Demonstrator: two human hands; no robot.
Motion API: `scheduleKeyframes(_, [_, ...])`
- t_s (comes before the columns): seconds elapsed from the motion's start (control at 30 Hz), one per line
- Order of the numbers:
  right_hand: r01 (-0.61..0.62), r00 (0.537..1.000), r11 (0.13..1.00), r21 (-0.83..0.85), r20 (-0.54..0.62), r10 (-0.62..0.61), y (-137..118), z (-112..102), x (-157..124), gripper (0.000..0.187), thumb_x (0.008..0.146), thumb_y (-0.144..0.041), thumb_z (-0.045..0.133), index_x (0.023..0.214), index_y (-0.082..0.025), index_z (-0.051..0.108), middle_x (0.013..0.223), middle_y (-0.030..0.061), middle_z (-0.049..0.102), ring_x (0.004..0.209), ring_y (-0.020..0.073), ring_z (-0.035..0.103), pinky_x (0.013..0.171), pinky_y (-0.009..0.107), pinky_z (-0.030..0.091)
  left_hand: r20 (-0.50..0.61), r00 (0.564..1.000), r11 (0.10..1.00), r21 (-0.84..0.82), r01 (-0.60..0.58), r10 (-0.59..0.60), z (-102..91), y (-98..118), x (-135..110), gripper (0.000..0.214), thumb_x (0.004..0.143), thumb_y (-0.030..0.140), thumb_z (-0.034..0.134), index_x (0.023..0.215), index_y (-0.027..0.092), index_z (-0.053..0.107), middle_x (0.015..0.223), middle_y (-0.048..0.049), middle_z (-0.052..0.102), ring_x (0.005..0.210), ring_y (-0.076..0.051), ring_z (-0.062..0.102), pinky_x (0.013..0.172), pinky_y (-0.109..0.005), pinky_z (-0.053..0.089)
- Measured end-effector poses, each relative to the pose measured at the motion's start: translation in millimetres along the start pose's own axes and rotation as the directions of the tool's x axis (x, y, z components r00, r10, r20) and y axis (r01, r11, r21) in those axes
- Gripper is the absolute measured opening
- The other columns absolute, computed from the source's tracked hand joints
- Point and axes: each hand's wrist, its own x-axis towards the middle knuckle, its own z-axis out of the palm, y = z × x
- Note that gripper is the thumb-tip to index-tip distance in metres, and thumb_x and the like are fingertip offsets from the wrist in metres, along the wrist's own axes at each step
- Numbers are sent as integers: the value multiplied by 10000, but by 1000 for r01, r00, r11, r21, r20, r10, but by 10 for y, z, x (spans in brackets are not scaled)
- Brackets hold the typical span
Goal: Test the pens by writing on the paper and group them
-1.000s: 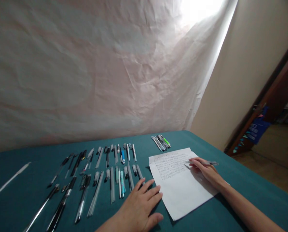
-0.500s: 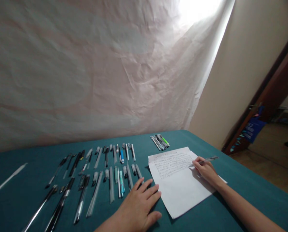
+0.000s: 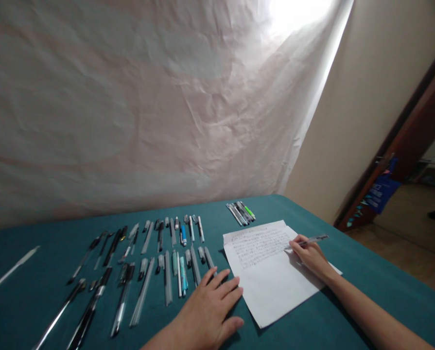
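My right hand (image 3: 309, 256) is closed around a clear pen (image 3: 313, 239), its tip on a white sheet of paper (image 3: 271, 287) that carries several lines of handwriting near its top. My left hand (image 3: 211, 311) lies flat and open on the green table (image 3: 366, 282), fingers spread, its fingertips at the sheet's left edge. Just left of that hand lie two rows of several pens (image 3: 159, 257), laid side by side.
A small bunch of pens (image 3: 241, 213), one of them bright green, lies beyond the sheet. A lone clear pen (image 3: 11, 270) lies at the far left. A creased white cloth (image 3: 147, 107) hangs behind the table; a doorway (image 3: 403, 160) opens at the right.
My right hand has drawn its fingers together around the pen and tilted it up onto its tip on the sheet. My left hand has stayed put.
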Motion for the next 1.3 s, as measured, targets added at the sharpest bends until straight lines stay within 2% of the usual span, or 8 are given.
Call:
scheduleKeyframes(0.13, [1,999,1000,-27,-33,-2,1,0,-1,231,741,-373,459,588,-203,494,435,-35,517,424,131,481,455,243,354,-20,1000,1000,-4,-4,4,36,-25,2,486,894,507,347,1338,310,361,1397,-20,383,1291,-280,293,1060,-513,148])
scheduleKeyframes(0.33, [0,1000,999,-43,10,0,0,-5,5,219,758,-356,440,604,-205,477,445,-40,512,425,128,481,468,245,362,-3,1000,1000,0,12,-12,39,-14,7,497,893,520,330,1337,300,365,1404,-28,370,1298,-289,274,1055,-526,152])
scheduleKeyframes(0.47, [24,999,996,-87,-31,-26,16,3,13,206,743,-341,448,589,-206,475,468,-34,517,460,131,487,490,247,366,-3,1000,1000,-2,4,-4,29,-6,6,493,893,514,337,1338,302,362,1398,-27,380,1292,-285,286,1056,-524,153])
scheduleKeyframes(0.63, [-4,1000,998,-56,4,4,34,3,10,207,748,-351,435,601,-210,473,433,-41,507,412,129,473,452,244,353,-14,1000,1000,-6,-2,2,39,-17,2,491,889,516,349,1334,309,367,1394,-23,388,1287,-284,297,1059,-523,143])
scheduleKeyframes(0.8, [-4,999,996,-84,-33,1,33,-5,18,202,736,-342,447,587,-208,472,445,-35,518,444,132,488,473,244,355,-19,1000,1000,6,-1,1,24,-4,-1,488,891,516,339,1332,308,370,1393,-19,390,1283,-287,305,1050,-524,171])
scheduleKeyframes(1.0, [-27,1000,999,-45,-15,26,30,1,0,231,766,-375,439,611,-208,475,432,-44,505,410,130,481,456,247,350,1,1000,1000,25,13,-13,13,3,2,489,892,513,341,1335,307,363,1400,-17,379,1287,-285,300,1051,-524,173])
scheduleKeyframes(1.3, [28,999,999,-27,-20,-28,75,7,23,212,769,-340,453,606,-205,453,459,-49,487,439,119,467,456,229,341,32,999,1000,9,29,-29,-6,16,16,495,895,516,329,1342,305,351,1409,-21,361,1296,-294,279,1051,-539,160])
